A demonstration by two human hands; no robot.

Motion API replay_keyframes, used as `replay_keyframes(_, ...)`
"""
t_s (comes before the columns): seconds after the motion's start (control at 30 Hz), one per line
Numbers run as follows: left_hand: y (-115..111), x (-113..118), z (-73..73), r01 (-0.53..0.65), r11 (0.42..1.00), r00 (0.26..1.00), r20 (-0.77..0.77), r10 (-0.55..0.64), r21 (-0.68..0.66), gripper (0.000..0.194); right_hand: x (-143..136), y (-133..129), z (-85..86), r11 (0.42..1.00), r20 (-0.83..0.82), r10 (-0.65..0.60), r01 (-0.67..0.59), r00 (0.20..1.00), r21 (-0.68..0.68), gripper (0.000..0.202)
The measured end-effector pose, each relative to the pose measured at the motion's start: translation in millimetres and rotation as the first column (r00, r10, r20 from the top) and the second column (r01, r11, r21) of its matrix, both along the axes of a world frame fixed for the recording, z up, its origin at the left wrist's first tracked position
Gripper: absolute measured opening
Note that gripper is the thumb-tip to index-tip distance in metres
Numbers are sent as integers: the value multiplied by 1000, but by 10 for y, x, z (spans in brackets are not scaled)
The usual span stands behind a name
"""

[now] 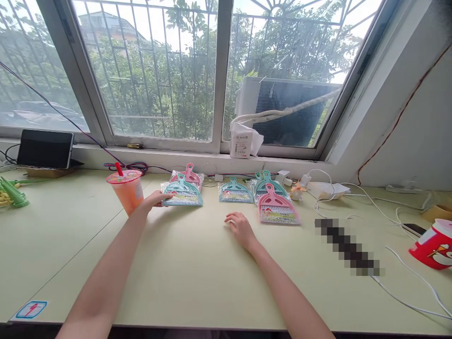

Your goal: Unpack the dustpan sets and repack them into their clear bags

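A person's view down over a pale green table (197,282) below a window (158,70), with twelve o'clock straight ahead.

At eleven o'clock, the left hand (155,200) is closed on the left edge of a blue dustpan (182,192), thumb on top. The dustpan is in clear wrap with a printed card and a white-bristled brush; its handle points away. It partly covers a pink dustpan (189,174) behind it. Whether the blue one is raised off the table is hard to tell.

Between twelve and one, the right hand (240,230) is empty, palm down, its fingers apart and loosely bent. Whether it touches the table is unclear. Just beyond it, near twelve, lies a second blue dustpan (236,192). At one o'clock, a front pink dustpan (278,209) overlaps a green dustpan (267,184).

A lidded cup of orange drink (127,192) with a red straw stands between ten and eleven, just beside the left forearm. At ten are a dark-screened tablet (45,149) and green plastic pieces (14,195); at nine, near the table's edge, a sticker (31,310) with a red arrow. A white pack (242,143) sits on the sill at twelve. Toward two are white cables (413,268), a phone (415,229) and a red cup (435,247). A pixelated patch hides something there.
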State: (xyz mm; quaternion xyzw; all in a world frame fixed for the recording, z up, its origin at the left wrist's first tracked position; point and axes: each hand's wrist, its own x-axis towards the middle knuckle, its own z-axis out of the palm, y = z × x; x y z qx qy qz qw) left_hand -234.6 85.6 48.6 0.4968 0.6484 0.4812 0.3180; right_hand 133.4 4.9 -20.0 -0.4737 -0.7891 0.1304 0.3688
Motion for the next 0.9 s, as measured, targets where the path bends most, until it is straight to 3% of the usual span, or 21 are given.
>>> replay_keyframes(0.07,-131,130,43,223,973,955,216,-203,-68,53,-7,-44,46,997,17,-19,17,1000,75,33)
replay_keyframes(0.1,-200,240,49,268,962,929,278,-245,-46,55,-15,-75,77,991,33,-29,25,999,130,36)
replay_keyframes(0.17,-341,542,24,227,973,896,382,-224,39,59,-39,-152,143,970,88,-31,9,996,242,47)
replay_keyframes(0.27,-539,1097,-95,327,940,768,555,-321,92,54,-89,-261,229,937,171,-10,-51,985,347,56)
replay_keyframes(0.37,-706,1548,-234,420,900,680,616,-396,115,50,-125,-315,273,936,222,6,-84,975,343,59)
replay_keyframes(0.43,-799,1710,-305,466,873,641,627,-444,142,55,-127,-310,277,951,238,0,-74,971,302,57)
replay_keyframes(0.53,-872,1753,-376,483,864,607,655,-449,144,52,-101,-255,248,965,297,56,-128,953,228,43)
replay_keyframes(0.67,-814,1662,-438,450,892,605,720,-340,43,35,-85,-183,207,961,387,112,-198,915,190,27)
replay_keyframes(0.9,-720,1587,-488,302,940,592,742,-315,158,45,-85,-215,255,954,335,96,-183,937,239,15)
